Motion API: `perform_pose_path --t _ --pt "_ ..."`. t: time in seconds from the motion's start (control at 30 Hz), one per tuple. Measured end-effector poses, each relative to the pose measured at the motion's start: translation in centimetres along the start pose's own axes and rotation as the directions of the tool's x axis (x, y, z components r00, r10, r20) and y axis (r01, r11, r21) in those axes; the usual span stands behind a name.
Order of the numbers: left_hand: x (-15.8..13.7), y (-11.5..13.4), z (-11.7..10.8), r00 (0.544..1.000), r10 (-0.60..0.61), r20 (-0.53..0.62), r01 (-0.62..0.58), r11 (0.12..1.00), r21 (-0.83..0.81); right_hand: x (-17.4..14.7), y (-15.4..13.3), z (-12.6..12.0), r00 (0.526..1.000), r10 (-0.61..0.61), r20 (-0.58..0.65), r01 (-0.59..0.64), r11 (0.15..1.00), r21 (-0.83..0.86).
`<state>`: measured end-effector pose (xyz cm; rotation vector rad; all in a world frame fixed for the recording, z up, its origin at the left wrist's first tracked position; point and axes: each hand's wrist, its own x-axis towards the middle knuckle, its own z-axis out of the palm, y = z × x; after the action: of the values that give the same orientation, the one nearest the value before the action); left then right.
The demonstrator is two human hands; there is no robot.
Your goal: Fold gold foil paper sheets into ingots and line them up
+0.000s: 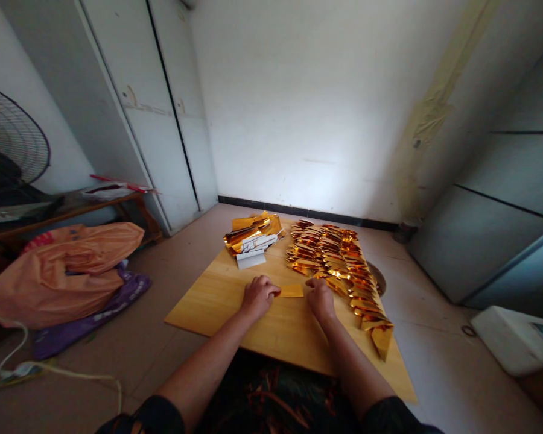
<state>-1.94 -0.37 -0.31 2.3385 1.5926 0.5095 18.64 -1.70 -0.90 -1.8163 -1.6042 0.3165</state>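
Note:
A small strip of gold foil paper (291, 291) lies flat on the wooden board (208, 301) between my hands. My left hand (259, 297) pinches the strip's left end with thumb and fingers. Just beyond the strip's right end is my right hand (320, 297), its fingers curled; whether it touches the paper or holds anything is hidden. Rows of folded gold foil pieces (339, 259) cover the board's right side. At the back left sits a pile of loose gold foil sheets (253, 228), with white-backed papers (252, 257) in front of it.
On the left are an orange bag (67, 265) on a purple sack (95, 307), a bench (140, 211) and a fan (9, 138). A cabinet (145, 120) stands behind them. To the right are a grey fridge (493, 199) and a white box (511, 337). A white cable (81, 375) crosses the floor.

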Motion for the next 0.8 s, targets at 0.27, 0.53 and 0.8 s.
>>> perform_pose_path --t 0.27,0.53,0.8 --pt "0.0 0.3 -0.5 0.999 -0.025 0.02 0.024 0.998 0.051 0.3 -4.7 1.4 0.956 -0.198 0.215 0.168 0.974 0.152" --pt "0.3 -0.7 -1.0 0.994 -0.109 0.022 0.109 0.994 -0.001 0.2 -4.9 2.3 0.94 -0.038 0.338 0.076 0.992 -0.099" --pt "0.3 -1.6 -1.3 0.989 -0.146 0.037 0.145 0.989 0.019 0.8 -4.2 1.8 0.944 -0.034 0.328 0.065 0.994 -0.084"
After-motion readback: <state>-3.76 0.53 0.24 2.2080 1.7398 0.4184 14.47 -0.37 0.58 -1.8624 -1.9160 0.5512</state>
